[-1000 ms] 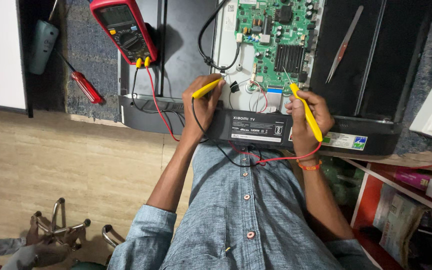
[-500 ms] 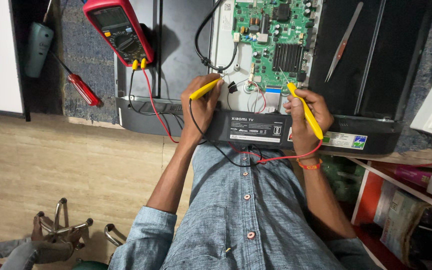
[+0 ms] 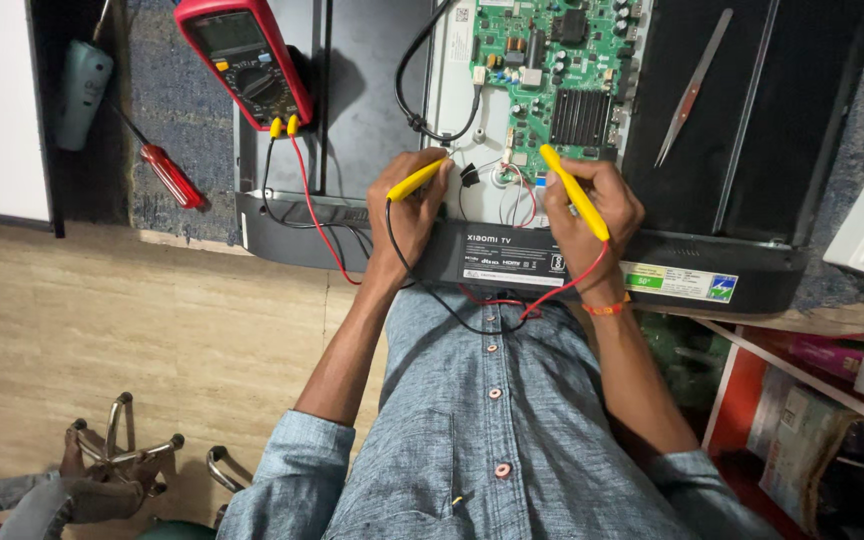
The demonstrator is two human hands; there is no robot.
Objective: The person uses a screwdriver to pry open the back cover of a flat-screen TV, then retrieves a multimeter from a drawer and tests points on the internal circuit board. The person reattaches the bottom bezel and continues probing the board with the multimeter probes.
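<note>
My left hand (image 3: 407, 215) grips a yellow test probe (image 3: 418, 179) with a black lead, its tip pointing toward the wires below the green circuit board (image 3: 552, 75). My right hand (image 3: 592, 215) holds a second yellow probe (image 3: 574, 190) with a red lead, its tip at the board's lower edge. Both leads run to a red multimeter (image 3: 244, 58) lying at the upper left of the opened television back (image 3: 512, 250). The hands rest on the set's black lower frame.
Metal tweezers (image 3: 690, 92) lie on the black panel right of the board. A red-handled screwdriver (image 3: 167, 172) and a grey-green tool (image 3: 82, 95) lie at the left. Shelves with papers (image 3: 812, 420) stand at the right; a chair base (image 3: 122, 450) is on the wooden floor.
The view has shifted slightly; both hands keep the probes at nearly the same spots by the board's lower edge.
</note>
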